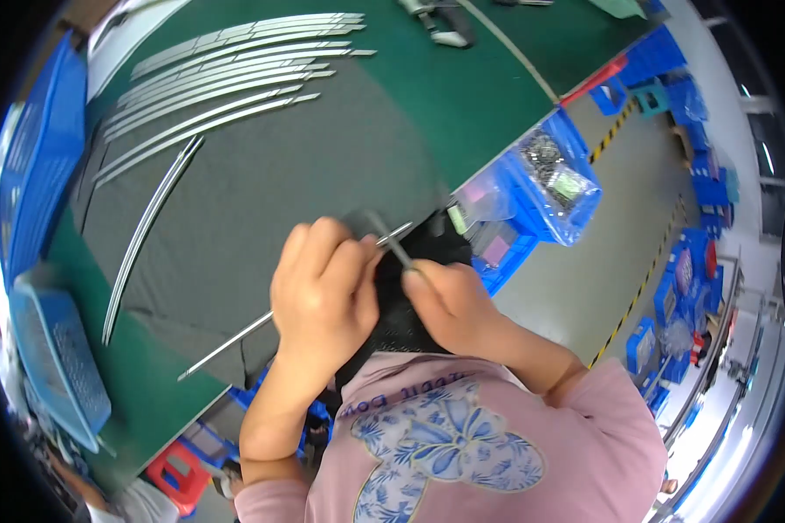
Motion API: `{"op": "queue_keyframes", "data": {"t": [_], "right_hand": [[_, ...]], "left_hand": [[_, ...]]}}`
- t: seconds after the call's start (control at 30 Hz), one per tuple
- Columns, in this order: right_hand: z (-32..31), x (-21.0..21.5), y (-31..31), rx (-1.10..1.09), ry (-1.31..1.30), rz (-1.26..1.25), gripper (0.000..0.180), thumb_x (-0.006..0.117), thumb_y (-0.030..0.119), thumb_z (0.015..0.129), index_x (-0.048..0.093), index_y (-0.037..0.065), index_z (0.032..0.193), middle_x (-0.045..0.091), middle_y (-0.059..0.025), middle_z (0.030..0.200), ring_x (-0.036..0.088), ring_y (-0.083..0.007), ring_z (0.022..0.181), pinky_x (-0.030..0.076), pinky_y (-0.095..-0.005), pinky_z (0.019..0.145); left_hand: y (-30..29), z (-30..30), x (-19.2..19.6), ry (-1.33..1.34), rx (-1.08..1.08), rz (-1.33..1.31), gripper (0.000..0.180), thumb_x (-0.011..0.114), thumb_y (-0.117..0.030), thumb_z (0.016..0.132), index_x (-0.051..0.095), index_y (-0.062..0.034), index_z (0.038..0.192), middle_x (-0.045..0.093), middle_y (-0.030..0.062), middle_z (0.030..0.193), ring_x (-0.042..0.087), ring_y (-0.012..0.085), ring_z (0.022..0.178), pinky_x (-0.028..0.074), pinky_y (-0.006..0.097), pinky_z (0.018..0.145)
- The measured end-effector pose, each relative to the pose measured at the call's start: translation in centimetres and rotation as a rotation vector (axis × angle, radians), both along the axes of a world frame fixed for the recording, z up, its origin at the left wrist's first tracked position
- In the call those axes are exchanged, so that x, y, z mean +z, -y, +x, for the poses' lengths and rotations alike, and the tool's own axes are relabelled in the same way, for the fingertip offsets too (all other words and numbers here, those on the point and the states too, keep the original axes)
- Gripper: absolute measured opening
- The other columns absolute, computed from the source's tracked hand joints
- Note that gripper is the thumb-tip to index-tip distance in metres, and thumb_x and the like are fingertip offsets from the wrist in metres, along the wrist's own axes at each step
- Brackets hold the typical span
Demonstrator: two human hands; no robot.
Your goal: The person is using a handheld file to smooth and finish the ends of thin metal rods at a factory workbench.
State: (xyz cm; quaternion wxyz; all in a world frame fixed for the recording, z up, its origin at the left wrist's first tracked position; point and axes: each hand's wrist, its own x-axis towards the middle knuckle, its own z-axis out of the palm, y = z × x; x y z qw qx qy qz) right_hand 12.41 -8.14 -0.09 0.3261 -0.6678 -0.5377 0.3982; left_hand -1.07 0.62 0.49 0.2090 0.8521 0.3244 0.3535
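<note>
My left hand (323, 288) is closed around a thin shiny metal strip (227, 346). The strip's long end slants down to the left over the table edge, and its short tip sticks out past my fingers. A slim grey file-like tool (395, 247) is pinched in my right hand (453, 305). It crosses the strip near that tip, its upper end blurred. Further left, a few more metal strips (148, 231) lie side by side on the dark grey cloth (323, 148). Several others (227, 74) are spread in rows at the far left.
Blue baskets (48, 148) line the left side of the green table (488, 105). At the right edge hang blue bins (528, 248) with a clear bag of small metal parts (549, 166). A hand tool (440, 24) lies far back. A red stool (179, 478) stands below left, near another person.
</note>
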Motion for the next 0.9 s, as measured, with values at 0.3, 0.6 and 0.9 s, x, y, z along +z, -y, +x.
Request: {"op": "queue_keyframes", "data": {"t": [0.3, 0.6, 0.9], "right_hand": [[-0.8, -2.2, 1.0, -0.029, 0.034, 0.112, 0.016, 0.047, 0.014, 0.087, 0.053, 0.002, 0.077, 0.051, -0.0181, 0.054, 0.054, -0.0374, 0.052, 0.039, -0.0455, 0.046], [-1.4, -4.3, 0.9, -0.05, 0.072, 0.25, 0.014, 0.049, 0.012, 0.084, 0.055, 0.0, 0.086, 0.051, -0.0141, 0.051, 0.054, -0.0334, 0.047, 0.039, -0.0412, 0.042], [-1.6, -4.9, 0.8, -0.059, 0.042, 0.28, 0.016, 0.049, 0.01, 0.083, 0.056, -0.003, 0.089, 0.052, -0.0133, 0.051, 0.054, -0.032, 0.045, 0.04, -0.0395, 0.042]], "left_hand": [[0.3, -0.5, -0.3, 0.006, 0.02, 0.004, 0.015, 0.065, 0.002, 0.066, 0.051, -0.0028, 0.065, 0.045, 0.0066, 0.069, 0.043, 0.0236, 0.059, 0.037, 0.034, 0.049], [0.0, -0.4, -0.2, 0.008, 0.015, 0.007, 0.012, 0.065, 0.002, 0.064, 0.054, -0.003, 0.067, 0.045, 0.0064, 0.069, 0.044, 0.024, 0.06, 0.037, 0.034, 0.049], [0.1, -0.5, -0.4, 0.01, 0.011, -0.012, 0.013, 0.065, 0.002, 0.065, 0.053, -0.0032, 0.066, 0.045, 0.0063, 0.068, 0.043, 0.0235, 0.059, 0.036, 0.034, 0.049]]}}
